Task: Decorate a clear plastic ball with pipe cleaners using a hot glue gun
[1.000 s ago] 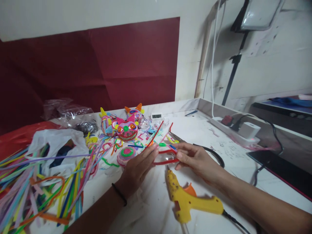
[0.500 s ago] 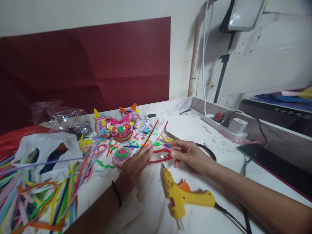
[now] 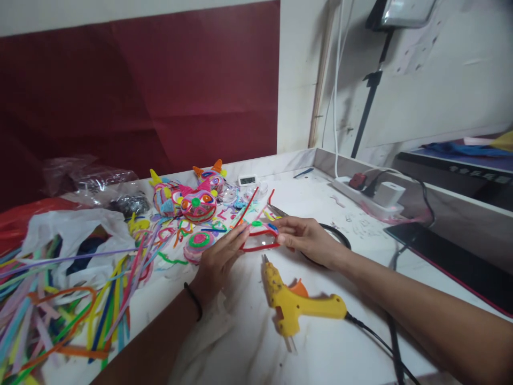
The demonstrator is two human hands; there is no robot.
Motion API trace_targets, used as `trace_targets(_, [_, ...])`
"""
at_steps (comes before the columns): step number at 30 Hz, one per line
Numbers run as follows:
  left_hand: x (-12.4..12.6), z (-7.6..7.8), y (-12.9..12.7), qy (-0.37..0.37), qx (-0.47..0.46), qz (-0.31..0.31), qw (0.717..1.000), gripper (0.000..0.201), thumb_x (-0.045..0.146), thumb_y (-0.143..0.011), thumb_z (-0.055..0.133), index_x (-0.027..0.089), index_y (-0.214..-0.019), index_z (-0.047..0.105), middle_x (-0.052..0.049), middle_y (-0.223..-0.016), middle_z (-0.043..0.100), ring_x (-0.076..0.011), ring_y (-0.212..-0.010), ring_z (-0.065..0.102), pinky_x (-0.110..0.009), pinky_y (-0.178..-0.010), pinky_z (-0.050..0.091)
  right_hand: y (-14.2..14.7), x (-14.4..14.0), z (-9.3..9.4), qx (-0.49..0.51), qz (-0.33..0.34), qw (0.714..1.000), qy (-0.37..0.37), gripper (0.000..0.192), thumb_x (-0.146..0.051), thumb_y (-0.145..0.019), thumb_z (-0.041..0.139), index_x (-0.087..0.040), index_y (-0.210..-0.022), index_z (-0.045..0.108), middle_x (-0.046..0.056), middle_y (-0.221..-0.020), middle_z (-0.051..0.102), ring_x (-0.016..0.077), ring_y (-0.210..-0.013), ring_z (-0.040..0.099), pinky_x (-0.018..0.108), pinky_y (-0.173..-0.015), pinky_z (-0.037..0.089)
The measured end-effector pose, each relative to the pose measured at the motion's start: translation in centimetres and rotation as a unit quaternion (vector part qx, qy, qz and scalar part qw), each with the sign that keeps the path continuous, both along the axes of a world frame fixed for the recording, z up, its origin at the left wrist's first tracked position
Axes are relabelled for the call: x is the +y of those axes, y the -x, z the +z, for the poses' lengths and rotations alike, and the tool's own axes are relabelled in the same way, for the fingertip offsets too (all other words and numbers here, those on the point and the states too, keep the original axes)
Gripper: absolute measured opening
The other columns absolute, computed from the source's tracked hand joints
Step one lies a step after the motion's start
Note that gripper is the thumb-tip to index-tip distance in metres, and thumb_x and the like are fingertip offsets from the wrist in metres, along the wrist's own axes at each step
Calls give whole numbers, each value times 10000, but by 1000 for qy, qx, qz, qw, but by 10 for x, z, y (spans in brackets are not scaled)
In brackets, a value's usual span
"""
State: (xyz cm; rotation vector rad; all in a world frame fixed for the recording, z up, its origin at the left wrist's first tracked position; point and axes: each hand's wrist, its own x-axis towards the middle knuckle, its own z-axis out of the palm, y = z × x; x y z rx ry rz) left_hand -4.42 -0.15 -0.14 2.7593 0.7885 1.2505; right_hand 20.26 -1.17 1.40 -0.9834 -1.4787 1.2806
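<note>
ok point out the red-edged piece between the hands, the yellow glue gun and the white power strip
Red-edged piece point(image 3: 259, 241), head view: see-through part between its edges
Yellow glue gun point(image 3: 292, 307), head view: middle of its body
White power strip point(image 3: 369, 202), head view: middle of its casing

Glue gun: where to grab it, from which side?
Probably by the yellow handle, right hand coming from the right: it juts that way from the glue gun's body, which lies on its side. The trigger is on the handle's far edge; the metal nozzle points forward.
</note>
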Motion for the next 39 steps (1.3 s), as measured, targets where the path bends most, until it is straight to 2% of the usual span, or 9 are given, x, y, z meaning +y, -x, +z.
trace_targets(6, [-1,10,-6,-21,-20,-2,1000,466,139,-919,486,259,-1368,471,-58,-1374,548,-179,-1245,526,-333,-1041,458,-1,-2,6,9,-15,1000,-15,501,-470,-661,770,-152,-1031,658,-12,-697,644,99,-562,497,227,-476,346])
trace_targets(12, [-2,17,-5,-30,14,-12,999,448,139,-937,438,206,-1380,457,-94,-1386,530,-191,-1269,500,-353,-1057,442,1,-5,12,18,-25,999,-25,485,-473,-626,789,-155,-975,675,-11,-653,648,107,-529,516,255,-496,402])
trace_targets(17, [7,11,-3,-24,42,-25,999,493,111,-937,416,201,-1421,388,-98,-1424,487,-180,-1312,446,-348,-1081,414,1,-1,8,12,-24,999,-31,473,-477,-632,784,-158,-964,673,-8,-644,653,125,-542,557,268,-506,434])
trace_targets(23, [19,7,-5,-25,69,-40,997,538,92,-938,391,193,-1459,306,-101,-1470,426,-174,-1348,391,-343,-1108,379,0,6,1,3,-14,999,-48,404,-468,-715,725,-140,-938,651,22,-695,676,124,-588,561,263,-522,453])
trace_targets(30, [33,-7,-1,-24,81,-45,995,566,87,-942,366,250,-1474,262,-75,-1479,414,-172,-1343,396,-342,-1103,386,2,10,1,-10,-31,999,-24,480,-502,-653,754,-151,-958,634,-46,-612,590,98,-513,518,248,-482,437])
trace_targets(39, [37,-13,-1,-7,110,-41,993,585,65,-944,329,265,-1484,226,-60,-1493,386,-166,-1346,387,-336,-1104,388,-3,17,-9,-50,-25,998,-16,534,-537,-686,716,-141,-1025,598,-34,-653,592,97,-519,507,252,-501,426])
